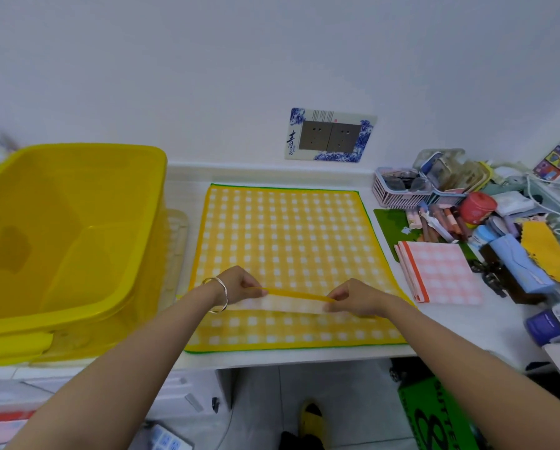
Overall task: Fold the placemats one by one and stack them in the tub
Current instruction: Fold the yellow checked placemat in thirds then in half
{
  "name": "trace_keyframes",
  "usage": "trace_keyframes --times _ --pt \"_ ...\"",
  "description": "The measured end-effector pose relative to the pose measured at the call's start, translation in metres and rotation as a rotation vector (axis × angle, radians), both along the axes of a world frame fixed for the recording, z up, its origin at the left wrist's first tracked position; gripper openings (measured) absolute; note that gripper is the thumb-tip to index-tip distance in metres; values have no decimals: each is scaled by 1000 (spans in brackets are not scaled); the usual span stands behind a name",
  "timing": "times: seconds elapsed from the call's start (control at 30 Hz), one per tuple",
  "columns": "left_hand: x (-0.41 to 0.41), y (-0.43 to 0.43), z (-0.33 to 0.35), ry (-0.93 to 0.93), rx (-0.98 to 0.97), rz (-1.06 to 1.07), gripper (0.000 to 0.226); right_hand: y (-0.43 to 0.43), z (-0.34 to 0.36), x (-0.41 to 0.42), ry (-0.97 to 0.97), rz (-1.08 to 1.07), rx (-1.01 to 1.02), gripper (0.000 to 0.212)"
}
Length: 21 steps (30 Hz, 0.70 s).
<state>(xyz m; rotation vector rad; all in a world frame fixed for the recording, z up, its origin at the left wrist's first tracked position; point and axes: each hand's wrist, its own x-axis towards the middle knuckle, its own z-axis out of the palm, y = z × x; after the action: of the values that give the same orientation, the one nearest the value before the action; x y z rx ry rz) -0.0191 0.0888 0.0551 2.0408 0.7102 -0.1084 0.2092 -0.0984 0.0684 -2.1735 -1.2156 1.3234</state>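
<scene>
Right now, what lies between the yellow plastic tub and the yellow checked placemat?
Head view: a clear ribbed plastic piece beside the yellow plastic tub, then bare white counter to the yellow checked placemat.

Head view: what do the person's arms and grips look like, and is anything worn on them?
The left arm and right arm are bare, with no sleeves in view. A thin silver bangle circles the left one at the wrist. Neither the left grip nor the right grip wears a glove, and no watch shows.
</scene>
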Motion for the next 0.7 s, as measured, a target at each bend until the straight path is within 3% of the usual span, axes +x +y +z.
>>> trace_keyframes --times 0.23,0.53,0.7 --pt "26 48 31 -24 134 38 20 56 51 45 -177 272 -89 29" --pt "60 96 45 62 411 194 21 132 51 96 -297 336 8 41" --pt "70 94 13 24 682 263 44 159 22 114 -344 350 39 46"
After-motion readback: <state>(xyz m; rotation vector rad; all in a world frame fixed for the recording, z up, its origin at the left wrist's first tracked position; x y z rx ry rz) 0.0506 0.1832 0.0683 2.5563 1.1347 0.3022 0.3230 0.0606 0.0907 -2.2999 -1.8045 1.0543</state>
